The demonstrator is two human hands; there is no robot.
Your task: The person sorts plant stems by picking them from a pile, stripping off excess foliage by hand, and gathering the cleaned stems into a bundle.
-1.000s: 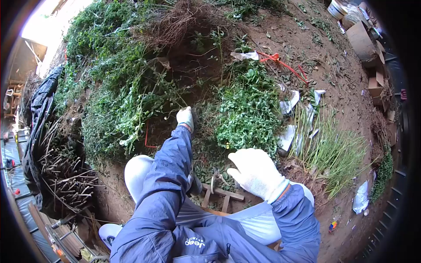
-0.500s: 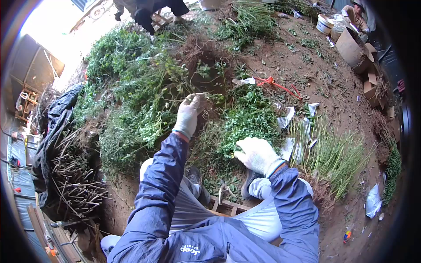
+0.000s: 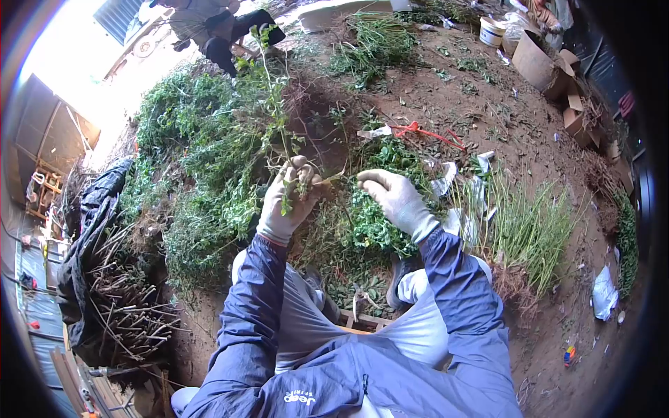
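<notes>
My left hand (image 3: 284, 209), in a pale glove, is closed around a leafy plant (image 3: 277, 104). The plant's stem rises above the fist with small green leaves, and a pale root-like end sticks out to the right. My right hand (image 3: 398, 200), also gloved, is beside that end with thumb and fingers pressed together; whether anything is between them I cannot make out. Under the right hand lies a heap of green leafy plants (image 3: 376, 226). A bigger pile of cut plants (image 3: 209, 167) spreads out to the left of my left hand.
Red string (image 3: 418, 129) and white scraps (image 3: 444, 180) lie on the soil. To the right is a bundle of green stems (image 3: 533, 233); at left, a stack of sticks (image 3: 132, 313). A person (image 3: 202, 24) sits at the top left. A white bucket (image 3: 492, 31) stands far right.
My left hand has turned and now holds the plant upright. My right hand has lifted from the leafy heap, up towards the left hand. The view has shifted slightly.
</notes>
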